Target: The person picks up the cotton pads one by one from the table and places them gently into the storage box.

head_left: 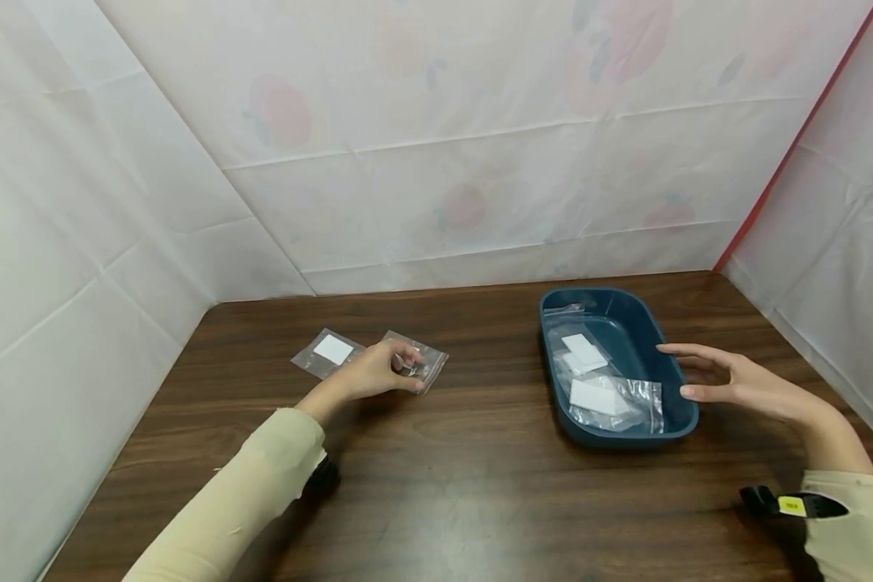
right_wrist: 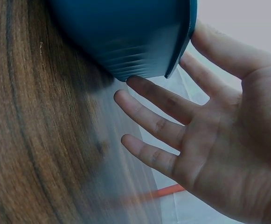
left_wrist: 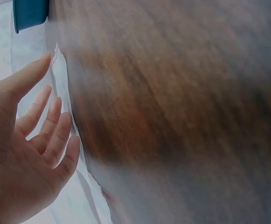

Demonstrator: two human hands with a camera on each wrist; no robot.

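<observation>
My left hand [head_left: 371, 372] is over a clear zip bag [head_left: 434, 361], thumb and fingers apart around a small shiny metallic item in it; its kind is too small to tell. The left wrist view shows the same hand [left_wrist: 37, 135] with loosely bent fingers and nothing in its grasp. Beside it lies another clear zip bag with a white label [head_left: 333, 349]. At the right, my right hand [head_left: 742, 381] touches the rim of a blue plastic bin [head_left: 629, 323]. Its fingers are spread and mostly straight along the bin's outer side in the right wrist view [right_wrist: 210, 112].
Several clear zip bags [head_left: 598, 400] with white labels lie inside the bin, mostly along its left side. Everything stands on a dark wood-grain table [head_left: 436, 485]. Pale printed sheeting [head_left: 407, 162] walls off the back and both sides.
</observation>
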